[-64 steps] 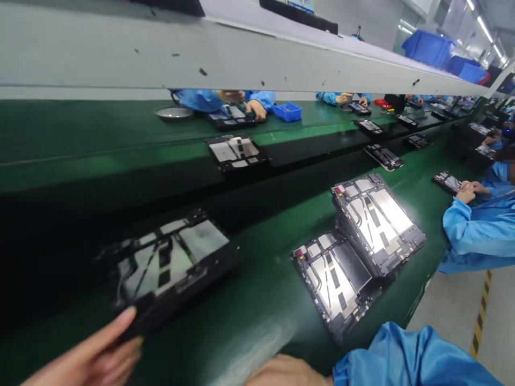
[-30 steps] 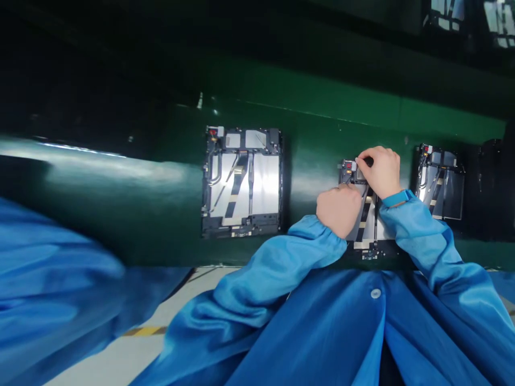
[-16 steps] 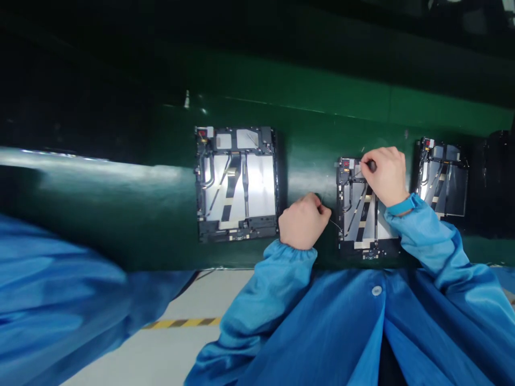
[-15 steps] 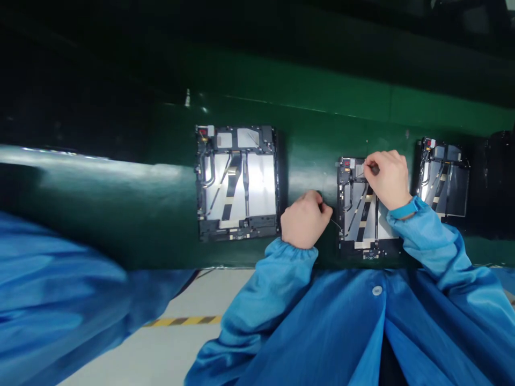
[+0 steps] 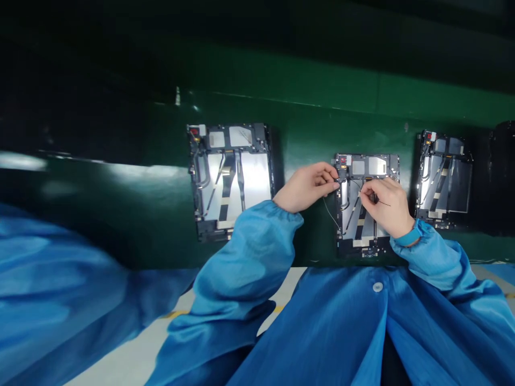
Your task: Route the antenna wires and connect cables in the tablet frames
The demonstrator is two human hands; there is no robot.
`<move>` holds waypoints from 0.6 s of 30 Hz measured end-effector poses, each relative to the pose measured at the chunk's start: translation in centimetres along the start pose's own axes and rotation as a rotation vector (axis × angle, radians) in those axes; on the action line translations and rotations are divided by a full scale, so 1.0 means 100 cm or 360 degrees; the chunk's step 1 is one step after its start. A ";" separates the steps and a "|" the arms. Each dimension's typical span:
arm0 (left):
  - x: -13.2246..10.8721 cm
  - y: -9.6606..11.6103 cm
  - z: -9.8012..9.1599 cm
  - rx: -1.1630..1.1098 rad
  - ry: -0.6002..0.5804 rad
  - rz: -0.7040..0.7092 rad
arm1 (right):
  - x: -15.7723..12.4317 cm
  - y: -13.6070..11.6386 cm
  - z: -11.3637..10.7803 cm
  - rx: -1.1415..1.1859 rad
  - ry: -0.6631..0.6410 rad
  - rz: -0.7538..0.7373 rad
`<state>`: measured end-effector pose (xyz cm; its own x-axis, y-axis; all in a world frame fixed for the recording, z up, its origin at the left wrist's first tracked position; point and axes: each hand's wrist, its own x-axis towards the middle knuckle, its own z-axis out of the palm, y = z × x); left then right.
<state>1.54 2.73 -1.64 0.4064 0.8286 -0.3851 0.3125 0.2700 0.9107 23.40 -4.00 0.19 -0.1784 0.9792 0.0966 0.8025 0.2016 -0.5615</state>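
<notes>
Casing [image 5: 350, 249], flat cable [image 5: 360, 219] inside, right hand [image 5: 387, 206] pinching wire [image 5: 383, 203]

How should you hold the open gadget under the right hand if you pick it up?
I'd hold the open gadget by its dark side rims, coming from left and right. They're narrow and straight, while ribbon cables cross the shiny middle and might get pulled. The left hand is at the left rim; mind the thin wire curving out there.

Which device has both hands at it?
The middle device: left hand at its edge, right hand above it. The left device and right device have neither.
</notes>
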 end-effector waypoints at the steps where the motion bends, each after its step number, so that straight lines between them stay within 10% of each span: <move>1: 0.000 0.001 0.000 -0.0029 0.0002 -0.0024 | -0.001 0.001 0.001 0.0008 -0.0005 0.0006; 12: -0.005 0.007 0.021 -0.0231 0.0331 -0.0224 | 0.000 0.004 0.002 0.0115 -0.0008 0.0036; 18: 0.003 0.023 0.010 0.0504 0.0223 -0.0054 | 0.003 0.009 -0.004 0.0133 0.0065 -0.0008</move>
<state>3.22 3.09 0.24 0.2762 0.8870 -0.3700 0.5838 0.1510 0.7977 24.33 -3.48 0.05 -0.1575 0.9787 0.1318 0.7512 0.2054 -0.6273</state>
